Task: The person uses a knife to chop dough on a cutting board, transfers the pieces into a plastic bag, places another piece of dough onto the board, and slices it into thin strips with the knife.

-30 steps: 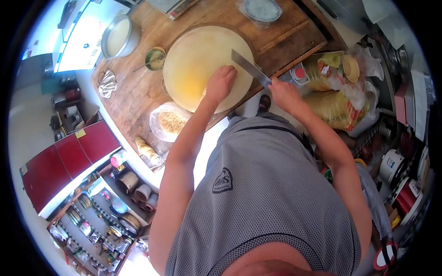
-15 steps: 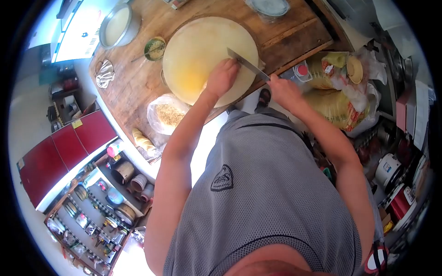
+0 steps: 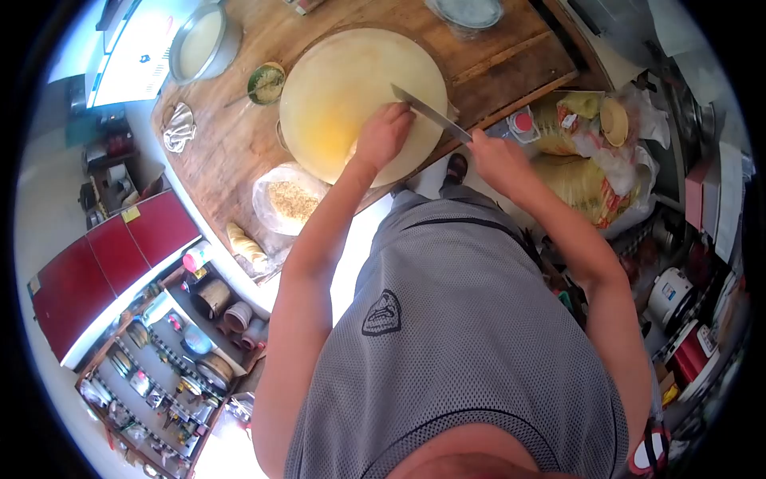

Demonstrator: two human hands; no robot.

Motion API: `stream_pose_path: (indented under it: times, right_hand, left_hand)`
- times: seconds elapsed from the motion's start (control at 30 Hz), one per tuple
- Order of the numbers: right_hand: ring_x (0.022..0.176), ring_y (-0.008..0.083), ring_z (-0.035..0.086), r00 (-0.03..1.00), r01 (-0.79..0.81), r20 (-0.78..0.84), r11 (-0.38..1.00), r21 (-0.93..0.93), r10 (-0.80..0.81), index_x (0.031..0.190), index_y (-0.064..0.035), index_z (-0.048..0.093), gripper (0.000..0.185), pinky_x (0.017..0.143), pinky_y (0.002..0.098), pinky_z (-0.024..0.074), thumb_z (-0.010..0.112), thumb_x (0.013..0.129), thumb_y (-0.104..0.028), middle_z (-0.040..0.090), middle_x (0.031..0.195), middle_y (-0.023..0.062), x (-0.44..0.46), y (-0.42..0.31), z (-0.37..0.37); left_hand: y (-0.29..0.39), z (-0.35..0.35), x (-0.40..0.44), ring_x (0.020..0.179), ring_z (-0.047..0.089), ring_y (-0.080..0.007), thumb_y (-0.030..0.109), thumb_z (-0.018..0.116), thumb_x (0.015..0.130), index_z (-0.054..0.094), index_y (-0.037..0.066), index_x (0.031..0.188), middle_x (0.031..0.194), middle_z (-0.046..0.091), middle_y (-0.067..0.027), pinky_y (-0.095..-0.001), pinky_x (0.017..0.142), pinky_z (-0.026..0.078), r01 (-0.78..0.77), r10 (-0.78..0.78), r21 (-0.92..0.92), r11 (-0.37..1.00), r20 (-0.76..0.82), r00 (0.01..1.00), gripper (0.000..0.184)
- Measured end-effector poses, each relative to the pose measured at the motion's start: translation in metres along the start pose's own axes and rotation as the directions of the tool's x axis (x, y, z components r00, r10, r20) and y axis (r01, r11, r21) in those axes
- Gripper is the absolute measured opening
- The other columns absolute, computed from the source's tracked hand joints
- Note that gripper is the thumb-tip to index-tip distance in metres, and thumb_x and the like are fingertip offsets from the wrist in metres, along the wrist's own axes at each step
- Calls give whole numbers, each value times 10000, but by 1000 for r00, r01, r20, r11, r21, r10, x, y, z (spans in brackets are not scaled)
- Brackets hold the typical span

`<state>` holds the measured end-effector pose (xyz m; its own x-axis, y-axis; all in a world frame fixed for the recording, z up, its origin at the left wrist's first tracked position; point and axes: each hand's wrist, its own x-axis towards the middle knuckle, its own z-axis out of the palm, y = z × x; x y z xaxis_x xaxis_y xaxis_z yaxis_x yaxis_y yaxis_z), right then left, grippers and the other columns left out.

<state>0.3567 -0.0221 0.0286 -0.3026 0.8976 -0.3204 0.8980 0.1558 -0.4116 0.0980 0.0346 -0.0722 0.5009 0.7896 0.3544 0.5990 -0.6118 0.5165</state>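
My right hand (image 3: 495, 156) is wrapped round the handle of a large kitchen knife (image 3: 429, 112). The blade reaches over a round, pale chopping board (image 3: 339, 76), its tip pointing up and left. Close beside the blade, my left hand (image 3: 384, 134) rests on the board with its fingers curled and pressed together. Whatever lies under those fingers is hidden; only a small pale edge shows by the wrist. A yellowish patch of light or colour lies on the board left of that hand.
On the wooden table (image 3: 231, 132) are a metal pot of whitish contents (image 3: 199, 44), a green bowl (image 3: 266, 84), a crumpled cloth (image 3: 179, 128), a plastic bag of yellowish crumbs (image 3: 291, 199) and a wrapped plate (image 3: 467, 11). Several bags (image 3: 574, 188) stand right of the table.
The whole view has shifted very slightly. Both hands and the knife keep nearly the same place on the board.
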Motion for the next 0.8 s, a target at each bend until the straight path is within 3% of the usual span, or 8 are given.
stream_pose_path:
  times: [0.17,0.33,0.43,0.63,0.73,0.8]
  right_hand:
    - [785,487,680,1000,-27,2,1000,10,27,993,-6,520,241,697,588,522,490,1045,-239,688,778,264,1,6,28]
    - [771,498,671,1000,11,-23,1000,-20,-12,1011,-6,516,254,688,593,515,476,1057,-252,680,768,269,4,1,5]
    - [802,466,693,998,-36,47,999,-25,38,992,-7,534,217,705,576,537,498,1035,-217,696,796,260,-2,-7,-1]
    - [804,465,695,1000,-10,-22,1000,-16,10,1010,-7,529,220,710,575,539,499,1035,-224,699,804,255,4,4,35]
    - [739,488,672,997,16,-73,1000,-11,-17,991,-5,520,219,652,593,519,513,1032,-220,680,753,258,6,4,33]
    - [815,464,697,1000,-1,-11,1000,-25,1,1014,-10,525,217,714,579,538,491,1034,-223,706,818,251,8,2,29]
  left_hand:
    - [2,-2,-1,1060,631,-332,101,694,889,711,63,1040,1134,672,-106,-415,897,540,-2,3,-15,1000,12,1000,157]
    - [-3,2,-1,1061,630,-328,104,698,886,713,65,1036,1141,671,-104,-413,894,541,-2,2,-22,1000,-8,1000,156]
    - [-3,1,-5,1066,628,-325,104,699,882,714,66,1040,1153,667,-101,-413,892,542,-4,4,-21,1000,-12,1000,164]
    - [0,1,-12,1074,624,-327,103,692,884,710,63,1053,1168,661,-106,-409,901,539,12,-11,-21,1000,41,999,175]
    - [0,-7,-6,1083,621,-329,95,682,888,695,60,1084,1168,658,-110,-409,915,534,7,-5,-28,1000,37,999,199]
    - [-1,-9,-6,1089,619,-330,91,676,891,685,58,1103,1167,656,-111,-410,923,531,3,-2,-50,999,18,1000,215]
